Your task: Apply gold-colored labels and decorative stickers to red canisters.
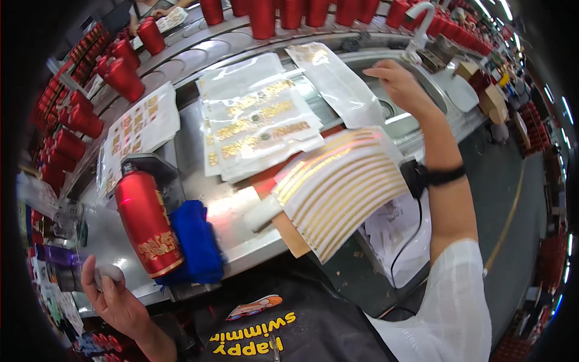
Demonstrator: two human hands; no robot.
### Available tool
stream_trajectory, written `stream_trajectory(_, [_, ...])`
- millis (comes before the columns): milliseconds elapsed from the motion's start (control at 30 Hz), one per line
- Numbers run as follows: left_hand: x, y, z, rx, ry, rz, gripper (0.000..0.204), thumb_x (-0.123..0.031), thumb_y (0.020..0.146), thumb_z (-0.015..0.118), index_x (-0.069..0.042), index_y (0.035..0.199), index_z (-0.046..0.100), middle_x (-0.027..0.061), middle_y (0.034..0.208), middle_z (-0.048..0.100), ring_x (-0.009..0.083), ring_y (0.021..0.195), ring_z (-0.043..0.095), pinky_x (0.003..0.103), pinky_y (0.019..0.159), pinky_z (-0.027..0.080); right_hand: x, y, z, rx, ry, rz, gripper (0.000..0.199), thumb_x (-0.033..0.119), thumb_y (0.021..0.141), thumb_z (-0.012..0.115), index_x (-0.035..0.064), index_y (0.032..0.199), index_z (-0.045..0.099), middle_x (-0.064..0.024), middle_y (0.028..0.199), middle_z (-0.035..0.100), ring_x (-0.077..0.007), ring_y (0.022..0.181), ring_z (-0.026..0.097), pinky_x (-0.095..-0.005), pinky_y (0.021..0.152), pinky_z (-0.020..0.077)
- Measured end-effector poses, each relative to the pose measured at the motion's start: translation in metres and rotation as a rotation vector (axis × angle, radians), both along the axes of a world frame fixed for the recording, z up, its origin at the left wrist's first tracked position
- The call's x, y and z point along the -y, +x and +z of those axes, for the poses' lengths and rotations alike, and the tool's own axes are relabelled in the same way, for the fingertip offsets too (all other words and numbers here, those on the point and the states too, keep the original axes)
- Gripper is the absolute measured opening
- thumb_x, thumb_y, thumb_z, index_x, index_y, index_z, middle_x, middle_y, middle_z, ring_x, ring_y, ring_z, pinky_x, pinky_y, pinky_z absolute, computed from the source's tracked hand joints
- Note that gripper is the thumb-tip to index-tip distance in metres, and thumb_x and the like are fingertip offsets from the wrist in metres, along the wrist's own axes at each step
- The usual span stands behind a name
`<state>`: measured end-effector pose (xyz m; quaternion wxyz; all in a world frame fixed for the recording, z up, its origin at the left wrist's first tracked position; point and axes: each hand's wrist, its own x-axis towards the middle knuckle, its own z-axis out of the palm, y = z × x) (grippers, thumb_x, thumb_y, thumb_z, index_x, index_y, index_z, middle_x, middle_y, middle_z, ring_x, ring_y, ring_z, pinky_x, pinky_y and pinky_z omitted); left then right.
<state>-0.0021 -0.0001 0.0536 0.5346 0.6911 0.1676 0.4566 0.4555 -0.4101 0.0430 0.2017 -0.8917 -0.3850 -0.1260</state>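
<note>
Over the sink [398, 127], holding out the right hand [395, 84], fingers bunched together; cannot tell whether pinching anything. At lower left, pinching a small greyish lump [110, 274] between thumb and fingers of the left hand [117, 304], near a red bottle [145, 211] touching a blue cloth [199, 241] on the counter [247, 238], gold-patterned toward its base. Apparently midway through decorating in gold, judging by the printed sheets [259, 123] spread between bottle and sink. Next, probably need to bring a pattern flat to the bottle and smooth it gently.
</note>
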Motion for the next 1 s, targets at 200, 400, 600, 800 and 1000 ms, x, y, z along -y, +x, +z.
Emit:
stream_trajectory(200, [-0.024, -0.037, -0.010, -0.061, 0.037, 0.056, 0.041, -0.012, 0.094, 0.054, 0.003, 0.132, 0.048, 0.0082, 0.110, 0.056, 0.0107, 0.091, 0.051, 0.024, 0.080, 0.039, -0.122, 0.113, -0.047, -0.062, -0.568, -0.193, 0.053, 0.000, 0.088, 0.048, 0.0217, 0.135, 0.056, -0.0125, 0.134, 0.051, -0.0371, 0.123, 0.051, -0.0455, 0.101, 0.0448])
stream_trajectory(400, [-0.044, -0.043, -0.027, -0.118, 0.012, 0.120, 0.040, -0.011, 0.096, 0.051, 0.002, 0.134, 0.047, 0.0048, 0.098, 0.058, 0.0083, 0.086, 0.050, 0.023, 0.079, 0.039, -0.131, 0.109, -0.051, -0.153, -0.647, -0.371, 0.055, 0.000, 0.081, 0.058, 0.0281, 0.129, 0.062, -0.0142, 0.138, 0.045, -0.0342, 0.125, 0.048, -0.0400, 0.101, 0.0447])
stream_trajectory(600, [-0.061, -0.030, -0.042, -0.146, -0.097, 0.248, 0.041, -0.010, 0.097, 0.051, 0.002, 0.136, 0.044, 0.0013, 0.090, 0.051, 0.0074, 0.079, 0.041, 0.022, 0.075, 0.034, -0.088, 0.101, -0.036, -0.097, -0.529, -0.041, 0.009, 0.013, 0.079, 0.068, 0.0078, 0.082, 0.075, -0.0166, 0.107, 0.064, -0.0331, 0.109, 0.058, -0.0385, 0.088, 0.0485])
stream_trajectory(800, [-0.066, -0.023, -0.048, -0.195, -0.082, 0.106, 0.040, -0.011, 0.096, 0.050, 0.001, 0.134, 0.047, 0.0028, 0.096, 0.059, 0.0077, 0.085, 0.051, 0.022, 0.076, 0.038, -0.071, 0.118, -0.071, -0.181, -0.345, -0.530, 0.042, 0.044, 0.075, 0.075, 0.0028, 0.083, 0.071, -0.0175, 0.084, 0.070, -0.0303, 0.077, 0.067, -0.0408, 0.075, 0.0512])
stream_trajectory(1000, [-0.042, -0.001, -0.049, -0.378, -0.126, 0.055, 0.048, -0.017, 0.094, 0.053, 0.001, 0.137, 0.043, 0.0061, 0.107, 0.057, 0.0121, 0.096, 0.052, 0.026, 0.089, 0.040, -0.046, 0.130, -0.084, -0.172, -0.049, -0.621, 0.027, 0.030, 0.077, 0.072, 0.0030, 0.081, 0.070, -0.0139, 0.076, 0.069, -0.0296, 0.071, 0.065, -0.0404, 0.072, 0.0512])
